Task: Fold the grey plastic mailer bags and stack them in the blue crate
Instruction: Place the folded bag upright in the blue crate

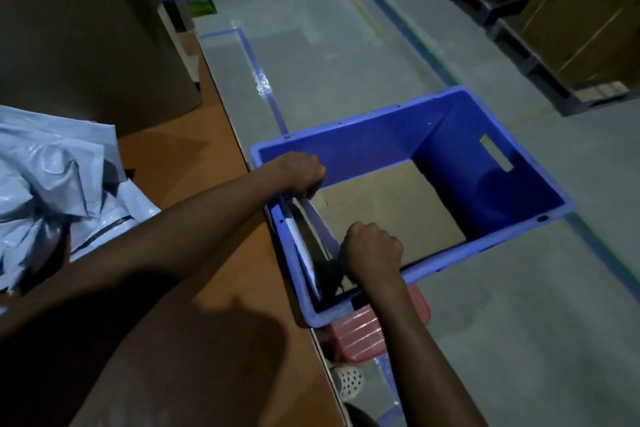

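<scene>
Folded grey plastic mailer bag (304,239) at nine o'clock inside blue plastic crate (346,128).
Your left hand (298,172) and right hand (372,250) clench it, fingers curled, tips hidden.

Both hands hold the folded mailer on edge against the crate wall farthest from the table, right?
No: nearest the table. The head view shows left hand and right hand holding the folded mailer on edge against the blue crate wall beside the table.
</scene>
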`<state>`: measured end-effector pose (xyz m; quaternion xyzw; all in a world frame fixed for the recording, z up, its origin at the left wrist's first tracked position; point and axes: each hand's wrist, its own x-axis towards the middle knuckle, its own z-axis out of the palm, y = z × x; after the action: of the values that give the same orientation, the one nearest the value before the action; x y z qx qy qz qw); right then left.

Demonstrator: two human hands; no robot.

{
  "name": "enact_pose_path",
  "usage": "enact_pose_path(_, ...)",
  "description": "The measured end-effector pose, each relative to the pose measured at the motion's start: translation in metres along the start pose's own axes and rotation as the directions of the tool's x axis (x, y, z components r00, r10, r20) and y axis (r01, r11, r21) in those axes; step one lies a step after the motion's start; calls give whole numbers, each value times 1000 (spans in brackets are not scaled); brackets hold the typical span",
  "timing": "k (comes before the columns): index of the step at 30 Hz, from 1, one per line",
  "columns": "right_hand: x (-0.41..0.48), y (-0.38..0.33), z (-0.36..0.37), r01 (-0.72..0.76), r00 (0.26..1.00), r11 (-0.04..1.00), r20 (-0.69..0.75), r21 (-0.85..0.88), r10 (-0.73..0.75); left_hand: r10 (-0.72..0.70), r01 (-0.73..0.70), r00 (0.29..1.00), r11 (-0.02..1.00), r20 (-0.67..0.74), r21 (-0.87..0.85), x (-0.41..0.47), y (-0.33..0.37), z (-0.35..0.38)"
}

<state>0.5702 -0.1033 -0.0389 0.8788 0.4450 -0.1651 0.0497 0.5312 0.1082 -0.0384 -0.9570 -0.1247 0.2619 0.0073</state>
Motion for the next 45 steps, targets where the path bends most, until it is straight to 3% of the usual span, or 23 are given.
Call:
enact_pose_path(9, 16, -26, 18, 26, 957, 993, 285, 118, -59, -98, 111, 964, 993, 246, -42, 10, -3, 17)
enact_pose_path(13, 23, -24, 19, 9, 902, 984, 423, 180, -85, -54, 90, 938, 992, 341, -90, 16, 0, 22)
enact_pose_path(18, 21, -26, 20, 6, 864, 972, 489, 235, -123, -64, 73, 902, 997, 428, -5, 17, 6, 29)
enact_pose_path(23, 19, -26, 22, 4, 863, 969, 489, 248, -129, -36, 47, 932, 999, 361, -22, 16, 11, 25)
enact_pose_path(26, 20, -18, 13, -22, 899, 965, 428, 260, -95, -43, 79, 946, 992, 322, -100, 13, 9, 22)
enact_pose_path(29, 24, -2, 4, -66, 951, 946, 307, 317, -37, -91, 114, 991, 956, 94, -271, -9, 0, 12)
enact_pose_path(31, 23, 8, -1, -91, 978, 923, 210, 373, 12, -146, 83, 983, 896, -112, -436, -36, -7, 7)
enact_pose_path(34, 13, 11, -10, -78, 997, 885, 29, 459, 73, -300, 8, 874, 795, -383, -606, -90, -10, 12)
enact_pose_path(37, -8, -4, -20, 18, 986, 855, -150, 518, 71, -493, -30, 671, 729, -554, -684, -148, -2, 30)
enact_pose_path(42, -50, -69, -28, 356, 879, 755, -471, 550, -71, -652, 48, 383, 721, -654, -691, -239, 10, 71)
enact_pose_path(45, -74, -123, -23, 547, 796, 676, -557, 493, -238, -716, 110, 294, 683, -633, -722, -294, 15, 111)
